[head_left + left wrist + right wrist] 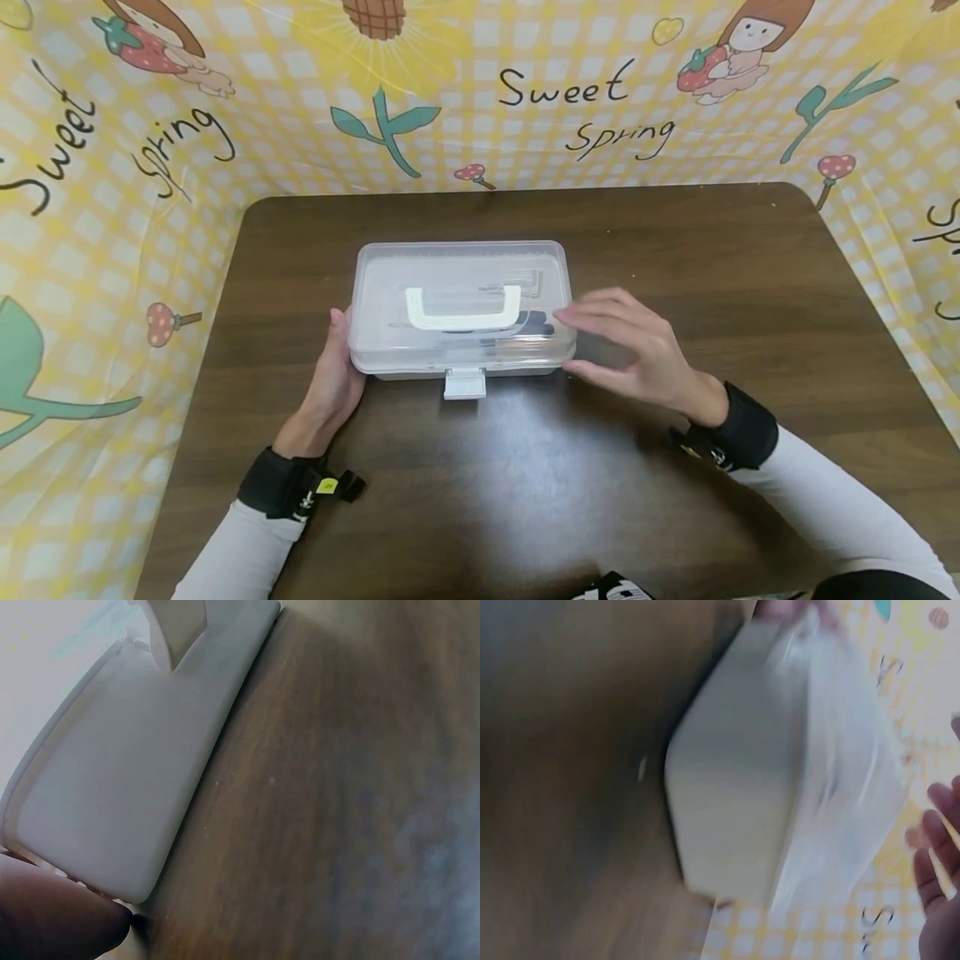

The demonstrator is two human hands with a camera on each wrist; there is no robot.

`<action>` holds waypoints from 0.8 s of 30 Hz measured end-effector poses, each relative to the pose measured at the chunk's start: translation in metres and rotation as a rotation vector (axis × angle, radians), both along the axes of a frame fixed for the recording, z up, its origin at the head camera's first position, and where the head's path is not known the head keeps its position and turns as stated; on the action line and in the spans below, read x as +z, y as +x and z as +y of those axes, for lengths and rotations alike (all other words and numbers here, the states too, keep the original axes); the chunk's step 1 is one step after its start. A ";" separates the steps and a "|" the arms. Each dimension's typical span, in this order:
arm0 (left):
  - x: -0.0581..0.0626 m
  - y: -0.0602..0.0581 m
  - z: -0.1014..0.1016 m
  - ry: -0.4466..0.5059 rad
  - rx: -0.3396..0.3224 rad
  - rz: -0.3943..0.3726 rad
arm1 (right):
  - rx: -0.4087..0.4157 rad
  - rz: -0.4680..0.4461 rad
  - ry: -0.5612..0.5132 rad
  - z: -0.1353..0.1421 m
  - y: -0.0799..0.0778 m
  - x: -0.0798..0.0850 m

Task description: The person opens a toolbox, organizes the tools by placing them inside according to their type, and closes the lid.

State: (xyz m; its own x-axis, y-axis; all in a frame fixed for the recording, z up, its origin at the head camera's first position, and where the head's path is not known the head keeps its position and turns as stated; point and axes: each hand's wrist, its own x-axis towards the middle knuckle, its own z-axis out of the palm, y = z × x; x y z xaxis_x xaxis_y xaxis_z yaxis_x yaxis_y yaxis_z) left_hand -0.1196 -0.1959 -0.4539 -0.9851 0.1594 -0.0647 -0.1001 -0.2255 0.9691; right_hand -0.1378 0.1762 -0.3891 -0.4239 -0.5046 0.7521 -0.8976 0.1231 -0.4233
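Note:
A clear-lidded plastic storage box (382, 287) sits on the table with its lid down. Its white handle (463, 322) lies folded flat on top, and its front latch (465, 384) juts outward. Through the lid, dark items and thin pieces show blurrily at the right. My left hand (333, 375) rests against the box's left end, thumb extended along the side; a finger (60, 911) appears at the lower corner in the left wrist view. My right hand (637, 350) hovers at the right end, fingers spread loosely, fingertips right by the lid's edge.
The dark brown wooden table (750, 292) extends around the box. A yellow checked cloth (465, 150) with printed flowers and lettering stands behind and along both sides. A black-and-white object (615, 587) shows at the bottom edge.

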 end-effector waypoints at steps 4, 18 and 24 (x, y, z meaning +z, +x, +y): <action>0.000 0.000 0.001 0.001 -0.011 0.020 | 0.066 -0.168 -0.027 -0.002 0.027 0.001; -0.001 0.002 -0.001 0.006 -0.001 0.022 | 0.246 -1.354 0.006 -0.042 0.065 -0.065; 0.000 0.002 0.001 -0.005 -0.008 0.024 | 0.257 -1.582 -0.266 -0.059 0.065 -0.075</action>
State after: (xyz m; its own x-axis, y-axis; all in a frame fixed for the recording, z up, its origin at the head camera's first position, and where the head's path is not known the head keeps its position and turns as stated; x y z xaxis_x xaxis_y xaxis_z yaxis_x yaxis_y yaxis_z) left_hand -0.1177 -0.1946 -0.4536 -0.9850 0.1671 -0.0419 -0.0786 -0.2197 0.9724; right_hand -0.0732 0.1172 -0.4638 -0.7459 -0.6145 -0.2568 0.4477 -0.1772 -0.8765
